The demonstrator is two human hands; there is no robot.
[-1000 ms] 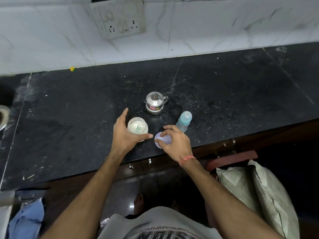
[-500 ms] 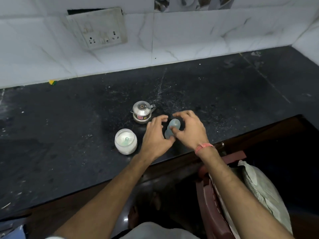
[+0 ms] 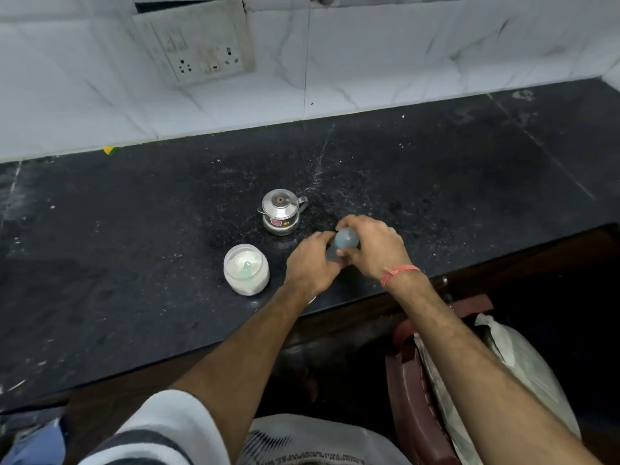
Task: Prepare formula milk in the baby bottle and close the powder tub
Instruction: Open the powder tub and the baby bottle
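The baby bottle [image 3: 344,241] is small and made of pale blue, see-through plastic, with a rounded cap on top; most of its body is covered by fingers, so only the cap and a strip of the side show. It stands near the front edge of the black stone counter [image 3: 134,229], right of centre, and whether its base rests on the counter cannot be told. The left hand [image 3: 310,266] comes in from the near left and is closed around the lower part of the bottle, thumb side towards the cap. The right hand [image 3: 372,246], with a red thread [image 3: 399,273] tied at the wrist, arches over from the right, its fingers curled around the cap and its thumb pressed on the near side of the bottle. Both hands are narrow and gripping, touching each other at the bottle.

Just left of the left hand, apart from it, stands the powder tub [image 3: 246,269]: a round clear jar with no lid on, holding white powder with a pale green scoop [image 3: 246,266] stuck in it. Beyond the tub and the hands, further back on the counter, sits a small steel pot [image 3: 281,212] with a lid, a handle on its right and a red sticker on its front. A white edge that may be the tub's lid [image 3: 312,299] peeks out under the left wrist. On the white tiled wall behind is a switchboard [image 3: 198,41].
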